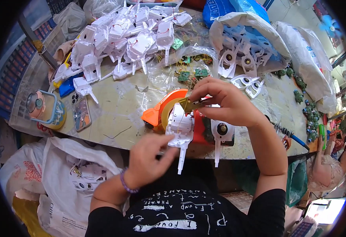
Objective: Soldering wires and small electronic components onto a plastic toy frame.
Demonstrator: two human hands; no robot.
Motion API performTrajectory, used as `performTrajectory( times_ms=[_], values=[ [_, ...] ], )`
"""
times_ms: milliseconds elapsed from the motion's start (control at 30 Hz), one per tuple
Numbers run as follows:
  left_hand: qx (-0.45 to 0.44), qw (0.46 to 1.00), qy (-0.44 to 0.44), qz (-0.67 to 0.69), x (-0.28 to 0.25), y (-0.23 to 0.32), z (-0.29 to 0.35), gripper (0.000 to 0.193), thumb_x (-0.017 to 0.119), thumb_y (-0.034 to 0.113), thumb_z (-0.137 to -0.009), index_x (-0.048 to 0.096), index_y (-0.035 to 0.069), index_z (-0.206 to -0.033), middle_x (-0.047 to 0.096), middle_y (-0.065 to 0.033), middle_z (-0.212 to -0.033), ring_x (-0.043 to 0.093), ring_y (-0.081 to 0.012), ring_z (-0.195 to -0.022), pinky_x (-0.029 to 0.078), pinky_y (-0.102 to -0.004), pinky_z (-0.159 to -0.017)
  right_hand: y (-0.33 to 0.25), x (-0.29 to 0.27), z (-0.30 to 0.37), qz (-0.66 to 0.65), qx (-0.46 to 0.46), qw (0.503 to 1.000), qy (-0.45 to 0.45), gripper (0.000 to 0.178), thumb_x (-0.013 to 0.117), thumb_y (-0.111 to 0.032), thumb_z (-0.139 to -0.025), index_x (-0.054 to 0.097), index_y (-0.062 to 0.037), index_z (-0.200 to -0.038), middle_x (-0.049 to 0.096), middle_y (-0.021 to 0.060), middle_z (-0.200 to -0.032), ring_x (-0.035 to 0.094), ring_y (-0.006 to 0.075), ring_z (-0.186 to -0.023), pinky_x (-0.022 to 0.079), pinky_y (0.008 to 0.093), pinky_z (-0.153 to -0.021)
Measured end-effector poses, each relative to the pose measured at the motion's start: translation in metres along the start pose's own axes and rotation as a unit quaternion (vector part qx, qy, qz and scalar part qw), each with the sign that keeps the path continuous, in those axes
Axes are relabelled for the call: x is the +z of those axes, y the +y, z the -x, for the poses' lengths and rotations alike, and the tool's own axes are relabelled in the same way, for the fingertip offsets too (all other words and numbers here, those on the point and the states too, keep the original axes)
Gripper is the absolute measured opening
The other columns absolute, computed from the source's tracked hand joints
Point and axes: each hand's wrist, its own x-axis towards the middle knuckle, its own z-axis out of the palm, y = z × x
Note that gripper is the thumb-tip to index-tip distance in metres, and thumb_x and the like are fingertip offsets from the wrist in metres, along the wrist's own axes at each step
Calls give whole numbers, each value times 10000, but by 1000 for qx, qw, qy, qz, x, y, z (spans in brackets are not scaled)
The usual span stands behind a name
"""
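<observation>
Close to the table's front edge, a white plastic housing [181, 124] with a narrow handle leans by an orange tape dispenser [153, 114]. My right hand [224, 100] is closed, pinching a narrow olive-coloured flat piece [189, 104] over the housing's upper end; its exact kind is unclear. Beside the housing's lower part is my left hand [151, 156], smeared by motion, so its grip cannot be made out. A second white housing part [222, 130] with a round black speaker lies to the right, over a red and black object.
Piled white housings [129, 39] fill the back left. Green circuit boards [201, 72] and wires lie mid-table. An open sack [252, 21] holds speaker-fitted parts. A bottle [46, 108] and phone [81, 112] stand left; a blue-handled tool [293, 136] lies right. Another person's arm [321, 168] shows far right.
</observation>
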Motion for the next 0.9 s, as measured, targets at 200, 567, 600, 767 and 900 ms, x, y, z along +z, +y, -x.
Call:
performTrajectory(
  times_ms=[200,567,600,767,900],
  values=[
    [174,974,95,-109,-24,-39,-68,268,662,-15,-756,593,47,-1007,612,-142,-931,599,-277,-799,483,-359,-684,12,-5,12,-106,53,993,-5,329,633,88,-796,588,-8,-1108,530,50,-1125,551,147,-1070,480,291,-925],
    [254,955,-66,-137,-24,-36,-97,513,721,61,-738,582,64,-1233,599,-54,-841,580,-197,-688,471,-300,-629,24,-5,11,-188,26,981,-34,322,617,40,-814,566,19,-1132,609,75,-1094,579,140,-1017,471,278,-908],
    [256,955,-68,-136,-25,-31,-97,513,721,61,-738,582,64,-1233,599,-54,-841,580,-197,-688,471,-300,-629,23,-6,10,-199,36,978,-45,327,621,37,-814,567,19,-1136,610,73,-1089,581,138,-1012,474,275,-898],
    [443,865,-122,-199,-22,-18,-92,409,647,94,-665,676,79,-1073,556,-12,-804,583,-162,-698,486,-290,-601,28,-5,6,-220,46,973,-49,338,635,25,-812,572,20,-1144,617,67,-1074,586,132,-995,483,268,-870],
    [460,853,-135,-206,-24,-20,-88,343,664,73,-646,705,71,-986,572,-21,-826,586,-166,-698,478,-273,-591,26,-8,6,-208,71,974,-54,333,632,49,-813,568,9,-1137,600,63,-1084,582,136,-1010,487,272,-878]
  ],
)
